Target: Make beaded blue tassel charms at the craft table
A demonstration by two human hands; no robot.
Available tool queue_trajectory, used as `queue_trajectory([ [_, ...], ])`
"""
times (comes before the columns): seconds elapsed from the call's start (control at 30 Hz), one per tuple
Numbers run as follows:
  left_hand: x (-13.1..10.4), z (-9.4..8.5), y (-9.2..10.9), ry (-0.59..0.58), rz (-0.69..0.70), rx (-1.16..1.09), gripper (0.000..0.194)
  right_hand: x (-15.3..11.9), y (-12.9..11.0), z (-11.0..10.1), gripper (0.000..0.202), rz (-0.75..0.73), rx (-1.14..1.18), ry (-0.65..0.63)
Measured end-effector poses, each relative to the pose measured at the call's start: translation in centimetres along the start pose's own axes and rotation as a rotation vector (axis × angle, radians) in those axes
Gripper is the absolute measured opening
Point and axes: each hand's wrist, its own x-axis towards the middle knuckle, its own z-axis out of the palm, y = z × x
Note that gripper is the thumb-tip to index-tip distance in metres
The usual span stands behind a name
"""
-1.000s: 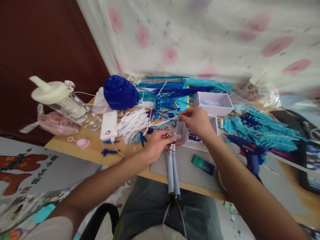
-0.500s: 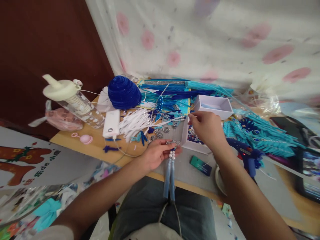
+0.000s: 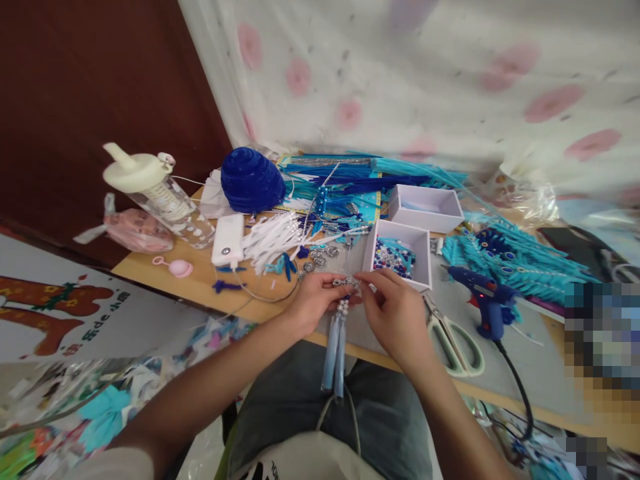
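Brought the right hand (image 3: 396, 310) from over the bead box (image 3: 424, 258) to the silver ornament (image 3: 346, 283), fingertips pressed together. Kept the ornament pinched in the left hand (image 3: 315, 301) above the grey mat (image 3: 530, 370), dangling white beads (image 3: 343, 307) and pale-blue tassels (image 3: 329, 357).

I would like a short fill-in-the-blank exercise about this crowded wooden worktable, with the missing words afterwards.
1. Two long, pale-blue ____ hang below the silver openwork ornament in the left hand.
2. The open white box nearest the right hand holds small round ____.
3. Pale-green-handled ____ lie beside the blue plastic glue gun.
4. The glue gun shows a small ____ light.

Missing words: tassels; beads; scissors; red.
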Motion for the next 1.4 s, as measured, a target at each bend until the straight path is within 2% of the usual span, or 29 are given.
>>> queue_trajectory([
  [0.07,0.0,0.1,0.0,0.005,0.012,0.013,0.021,1.3,0.2,0.1,0.029,0.01,-0.064,-0.082],
  [0.2,0.2,0.1,0.0,0.012,0.033,0.035,0.025,3.7,-0.5,-0.1,0.027,0.153,-0.221,-0.242],
  [0.3,0.4,0.0,-0.2,-0.012,0.054,0.031,0.03,5.3,-1.1,-0.2,0.026,0.165,-0.298,-0.345],
  [0.47,0.5,-0.2,-0.5,-0.045,0.064,0.003,0.028,7.2,-1.0,-0.1,0.017,0.179,-0.264,-0.434],
  [0.87,0.7,-0.2,-0.5,-0.076,0.103,0.019,0.028,7.8,-1.3,0.4,0.015,0.263,-0.039,-0.346],
  [1.2,0.5,0.2,-0.5,-0.001,0.09,-0.005,0.028,7.7,-0.9,0.9,0.015,0.268,0.048,-0.274],
  [1.4,0.3,0.1,-0.4,-0.026,0.079,-0.029,0.035,7.9,-0.6,0.7,0.015,0.313,0.115,-0.294],
])
